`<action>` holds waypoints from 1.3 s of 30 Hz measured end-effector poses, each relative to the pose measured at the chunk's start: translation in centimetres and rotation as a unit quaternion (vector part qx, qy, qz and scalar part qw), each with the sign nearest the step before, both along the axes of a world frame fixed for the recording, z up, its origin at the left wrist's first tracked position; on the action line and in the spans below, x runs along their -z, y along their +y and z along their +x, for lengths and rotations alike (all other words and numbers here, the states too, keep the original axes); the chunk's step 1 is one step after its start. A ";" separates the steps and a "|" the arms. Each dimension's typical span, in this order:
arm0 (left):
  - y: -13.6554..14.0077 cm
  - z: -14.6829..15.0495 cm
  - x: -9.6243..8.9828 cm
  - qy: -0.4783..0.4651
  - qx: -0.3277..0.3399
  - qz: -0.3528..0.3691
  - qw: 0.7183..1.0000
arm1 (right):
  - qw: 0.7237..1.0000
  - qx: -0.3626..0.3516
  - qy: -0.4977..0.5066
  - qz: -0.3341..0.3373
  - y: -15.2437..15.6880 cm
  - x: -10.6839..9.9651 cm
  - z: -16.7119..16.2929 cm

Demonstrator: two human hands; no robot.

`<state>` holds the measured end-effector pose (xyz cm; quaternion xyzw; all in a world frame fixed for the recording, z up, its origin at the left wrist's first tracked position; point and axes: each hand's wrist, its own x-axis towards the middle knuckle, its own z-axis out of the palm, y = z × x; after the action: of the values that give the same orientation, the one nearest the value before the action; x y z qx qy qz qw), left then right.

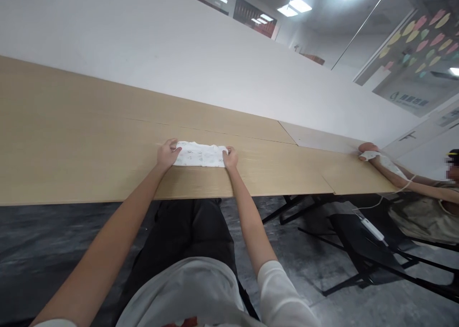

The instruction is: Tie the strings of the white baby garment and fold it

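Long table (89,140) is running out past both hands. White printed cloth (201,155) is lying on it in a strip, stretching between the hands. Left hand (167,154) is gripping the near end; right hand (231,158) is gripping the opposite end. Step in hand looks to be straightening or folding; next move is probably calling for even handling at both ends.

cloth (201,155) on tbl (89,159) btwn l hand (167,155) & r hand (231,158), wall (125,45) behind
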<state>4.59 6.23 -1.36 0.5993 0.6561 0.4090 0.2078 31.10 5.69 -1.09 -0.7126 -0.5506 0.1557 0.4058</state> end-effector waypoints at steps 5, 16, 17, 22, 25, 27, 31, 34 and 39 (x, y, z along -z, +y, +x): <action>0.6 -0.3 0.7 -0.023 0.000 0.019 1.000 | 0.999 0.025 0.013 0.019 0.0 0.0 0.1; -1.1 -0.9 -0.5 0.042 0.044 -0.027 0.998 | 1.000 0.017 0.011 0.022 -0.4 0.3 0.3; -1.2 -1.0 -0.6 0.035 0.048 -0.020 0.998 | 1.000 0.011 0.011 0.026 -0.4 0.4 0.5; -1.6 -1.0 -1.1 -0.006 0.046 -0.009 0.999 | 0.998 -0.018 0.014 0.051 -0.4 0.6 0.8; -1.6 -0.8 -1.1 -0.028 0.037 -0.014 0.999 | 0.998 -0.024 0.002 0.050 -0.3 0.7 0.7; -1.7 -0.7 -1.0 -0.040 0.032 -0.015 0.999 | 0.998 -0.030 0.001 0.056 -0.1 0.7 0.6; -1.6 -0.7 -0.8 -0.039 0.013 -0.010 0.999 | 0.996 -0.047 0.009 0.070 0.1 0.9 0.6; -1.2 -0.9 -0.8 -0.027 0.001 -0.028 0.999 | 0.997 -0.048 0.005 0.059 0.3 1.0 0.6; -0.3 -1.0 -0.8 -0.004 -0.020 -0.056 0.998 | 0.998 -0.049 -0.001 0.037 0.4 0.9 0.6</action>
<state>3.56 5.96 -0.54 0.5717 0.6891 0.3779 0.2355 31.71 6.10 -1.95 -0.6693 -0.5909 0.1543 0.4232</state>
